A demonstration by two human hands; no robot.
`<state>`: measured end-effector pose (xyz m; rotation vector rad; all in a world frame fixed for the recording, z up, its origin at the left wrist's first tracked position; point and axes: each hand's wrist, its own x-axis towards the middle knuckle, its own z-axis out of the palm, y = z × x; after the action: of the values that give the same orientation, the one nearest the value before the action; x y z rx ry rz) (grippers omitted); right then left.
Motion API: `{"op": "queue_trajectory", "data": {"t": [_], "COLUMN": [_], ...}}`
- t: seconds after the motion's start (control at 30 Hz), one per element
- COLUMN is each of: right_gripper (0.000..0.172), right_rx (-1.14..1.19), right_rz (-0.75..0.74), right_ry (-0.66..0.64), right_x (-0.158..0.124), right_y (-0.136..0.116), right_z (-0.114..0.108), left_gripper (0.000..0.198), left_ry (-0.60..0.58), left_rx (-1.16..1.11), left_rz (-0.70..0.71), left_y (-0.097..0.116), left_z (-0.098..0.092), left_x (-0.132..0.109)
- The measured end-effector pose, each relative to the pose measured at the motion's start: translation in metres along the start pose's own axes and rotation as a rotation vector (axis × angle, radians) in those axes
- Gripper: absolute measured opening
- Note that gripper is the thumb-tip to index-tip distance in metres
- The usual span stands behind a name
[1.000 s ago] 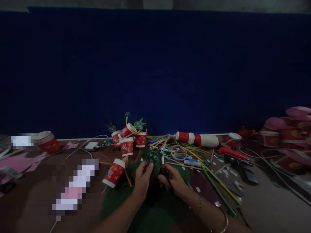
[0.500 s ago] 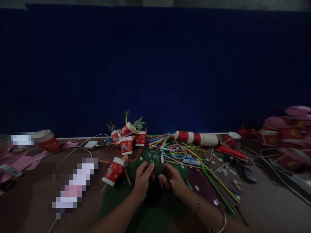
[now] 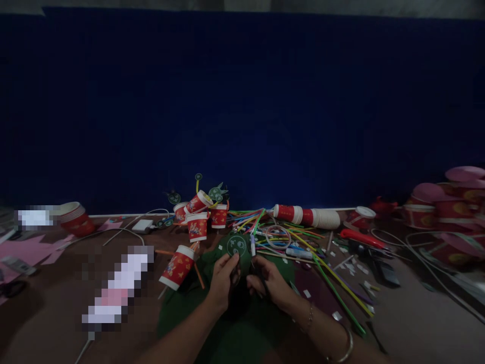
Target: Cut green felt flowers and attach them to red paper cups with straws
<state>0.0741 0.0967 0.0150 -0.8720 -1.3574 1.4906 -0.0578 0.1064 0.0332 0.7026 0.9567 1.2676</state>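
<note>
Between the thumb and fingers of my left hand [image 3: 224, 279] is a dark green paper disc [image 3: 236, 245] with a face drawn in pale lines. My right hand [image 3: 272, 283], just to the right, is closed on dark-handled scissors [image 3: 262, 284]; their blades are hard to make out in the dim light. The two hands are close together but apart, over a dark green sheet [image 3: 242, 328]. A white-and-purple marker [image 3: 253, 243] lies just beyond my right fingers. Left of my left hand, a red paper cup [image 3: 178, 268] lies tilted with pipe cleaners attached.
Red cups [image 3: 197, 227] with paper faces cluster behind my left hand. Colourful pipe cleaners [image 3: 314, 247] spread toward the right. A stack of cups [image 3: 306, 216] lies at the back. Farther right are a red tool [image 3: 361, 237] and cables; pink paper [image 3: 30, 253] is at left.
The paper disc has turned slightly and shifted a little left in my left hand. My right hand with the scissors has barely moved.
</note>
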Motion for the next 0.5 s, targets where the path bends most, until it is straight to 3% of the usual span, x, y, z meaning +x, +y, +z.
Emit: {"op": "queue_trajectory", "data": {"t": [0.2, 0.5], "right_gripper": [0.027, 0.031], "right_rx": [0.008, 0.039], "right_rz": [-0.013, 0.023], "right_ry": [0.018, 0.047], "right_x": [0.0005, 0.0014], "right_y": [-0.0011, -0.0045], "right_z": [0.0018, -0.0004], "left_gripper": [0.037, 0.032], "left_ry": [-0.014, -0.114], "left_rx": [0.004, 0.111], "left_rz": [-0.002, 0.095], "left_y": [0.0022, -0.0063], "left_z": [0.0015, -0.0031], "left_x": [-0.0022, 0.0015]}}
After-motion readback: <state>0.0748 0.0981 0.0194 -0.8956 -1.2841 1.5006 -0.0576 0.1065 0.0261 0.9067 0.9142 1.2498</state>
